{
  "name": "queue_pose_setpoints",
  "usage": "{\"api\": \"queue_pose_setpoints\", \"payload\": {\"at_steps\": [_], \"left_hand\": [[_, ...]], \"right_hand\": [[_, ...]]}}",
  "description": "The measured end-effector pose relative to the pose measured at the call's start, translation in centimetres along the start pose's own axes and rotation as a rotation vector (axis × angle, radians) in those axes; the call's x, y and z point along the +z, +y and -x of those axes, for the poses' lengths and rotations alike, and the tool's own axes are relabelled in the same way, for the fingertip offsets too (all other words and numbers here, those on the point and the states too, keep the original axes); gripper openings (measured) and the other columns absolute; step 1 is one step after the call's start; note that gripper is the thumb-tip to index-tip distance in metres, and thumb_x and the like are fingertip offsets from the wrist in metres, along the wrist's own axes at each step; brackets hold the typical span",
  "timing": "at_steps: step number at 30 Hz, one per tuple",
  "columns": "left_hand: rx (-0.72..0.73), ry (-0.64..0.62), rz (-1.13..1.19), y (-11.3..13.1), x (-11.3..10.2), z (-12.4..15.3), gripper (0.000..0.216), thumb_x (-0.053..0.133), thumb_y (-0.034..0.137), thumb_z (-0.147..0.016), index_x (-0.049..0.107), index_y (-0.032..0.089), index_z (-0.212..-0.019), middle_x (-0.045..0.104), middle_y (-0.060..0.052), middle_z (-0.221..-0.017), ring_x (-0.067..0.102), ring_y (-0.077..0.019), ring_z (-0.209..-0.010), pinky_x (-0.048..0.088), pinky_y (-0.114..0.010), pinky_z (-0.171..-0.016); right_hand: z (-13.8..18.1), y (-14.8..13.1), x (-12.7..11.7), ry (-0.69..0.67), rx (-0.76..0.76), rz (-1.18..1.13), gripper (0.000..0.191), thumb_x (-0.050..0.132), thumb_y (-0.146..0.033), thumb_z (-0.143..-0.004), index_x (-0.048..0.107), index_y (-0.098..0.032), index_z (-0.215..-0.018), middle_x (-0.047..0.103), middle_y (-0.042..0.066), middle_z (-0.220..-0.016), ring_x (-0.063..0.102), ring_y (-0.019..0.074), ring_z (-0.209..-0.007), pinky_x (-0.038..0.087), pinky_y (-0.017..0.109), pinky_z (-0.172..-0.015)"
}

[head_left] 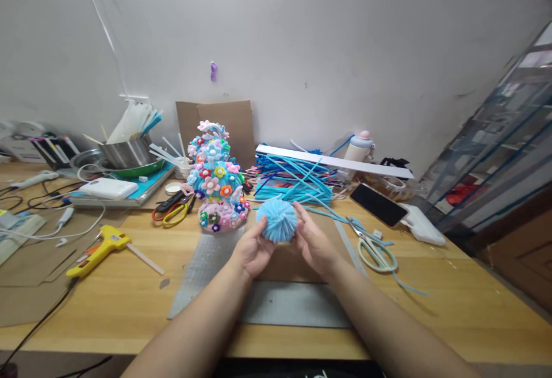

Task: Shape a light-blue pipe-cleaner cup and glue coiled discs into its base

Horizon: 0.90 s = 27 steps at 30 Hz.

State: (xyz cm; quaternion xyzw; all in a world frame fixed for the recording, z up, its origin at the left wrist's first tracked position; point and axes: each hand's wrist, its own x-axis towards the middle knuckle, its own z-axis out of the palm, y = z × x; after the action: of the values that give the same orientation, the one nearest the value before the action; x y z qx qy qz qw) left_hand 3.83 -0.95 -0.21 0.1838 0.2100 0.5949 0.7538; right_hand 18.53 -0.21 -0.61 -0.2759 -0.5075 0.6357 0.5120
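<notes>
Between my two hands is a light blue fuzzy ball of pipe cleaners, its strands running out from a centre on top. My left hand grips its left side, thumb on the front. On the right side, my right hand closes around it with the fingertips at its upper edge. A brown cardboard piece lies below the hands on a grey cutting mat. Just beyond to the left stands a tiered pipe-cleaner piece covered in colourful small flowers.
Blue pipe cleaners lie heaped at the back. Scissors and a phone rest on the right. A yellow glue gun, yellow-handled scissors and a steel pot are on the left.
</notes>
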Motion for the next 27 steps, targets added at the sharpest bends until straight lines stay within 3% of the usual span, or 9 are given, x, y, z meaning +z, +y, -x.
{"api": "queue_pose_setpoints", "payload": {"at_steps": [4,7,11,15,21,27], "left_hand": [[-0.007,-0.055,-0.075,-0.4,0.1,0.2,0.029,0.059,0.014,-0.083,0.062,0.011,-0.111,0.068,-0.01,-0.111,0.063,-0.0211,-0.102,0.043,-0.031,-0.094],[-0.023,-0.065,-0.126,-0.5,0.1,0.3,0.024,0.059,0.018,-0.084,0.065,0.01,-0.106,0.069,-0.011,-0.107,0.064,-0.0189,-0.097,0.045,-0.028,-0.088],[-0.04,-0.06,-0.199,-0.6,-0.5,0.1,0.017,0.066,0.01,-0.078,0.068,0.007,-0.094,0.072,-0.01,-0.093,0.066,-0.0156,-0.082,0.047,-0.024,-0.079],[-0.062,-0.077,-0.24,-0.7,-0.8,0.0,0.021,0.071,0.009,-0.073,0.068,0.008,-0.094,0.072,-0.01,-0.091,0.065,-0.0159,-0.082,0.047,-0.025,-0.079],[-0.086,-0.077,-0.311,-0.7,-0.6,0.1,0.027,0.067,0.026,-0.078,0.068,0.012,-0.101,0.07,-0.011,-0.101,0.064,-0.0205,-0.087,0.048,-0.031,-0.08],[0.046,-0.012,-0.537,-1.5,-1.8,-0.7,0.026,0.074,0.024,-0.069,0.07,0.013,-0.092,0.07,-0.008,-0.087,0.061,-0.0225,-0.081,0.043,-0.033,-0.08]], "right_hand": [[0.1,0.8,0.5,0.035,0.101,-0.235,0.053,0.065,-0.035,-0.08,0.046,-0.034,-0.129,0.054,0.001,-0.132,0.056,0.0182,-0.112,0.047,0.033,-0.091],[-0.2,1.1,0.2,0.068,0.155,-0.307,0.04,0.063,-0.034,-0.081,0.053,-0.03,-0.12,0.061,0.002,-0.123,0.059,0.0188,-0.107,0.049,0.034,-0.087],[-0.3,1.3,-0.2,0.091,0.14,-0.328,0.037,0.059,-0.035,-0.083,0.054,-0.03,-0.118,0.062,0.001,-0.12,0.059,0.0188,-0.107,0.049,0.035,-0.088],[-0.2,1.0,-0.1,0.103,0.129,-0.33,0.036,0.059,-0.036,-0.082,0.054,-0.031,-0.118,0.064,0.001,-0.116,0.059,0.0192,-0.107,0.048,0.037,-0.089],[-0.3,1.5,-0.3,0.123,0.119,-0.308,0.039,0.065,-0.033,-0.079,0.058,-0.026,-0.116,0.066,0.003,-0.112,0.058,0.0205,-0.108,0.044,0.037,-0.095],[0.0,2.1,-0.2,0.167,0.189,-0.349,0.035,0.063,-0.038,-0.081,0.058,-0.027,-0.114,0.066,0.001,-0.112,0.059,0.0183,-0.106,0.048,0.033,-0.09]]}}
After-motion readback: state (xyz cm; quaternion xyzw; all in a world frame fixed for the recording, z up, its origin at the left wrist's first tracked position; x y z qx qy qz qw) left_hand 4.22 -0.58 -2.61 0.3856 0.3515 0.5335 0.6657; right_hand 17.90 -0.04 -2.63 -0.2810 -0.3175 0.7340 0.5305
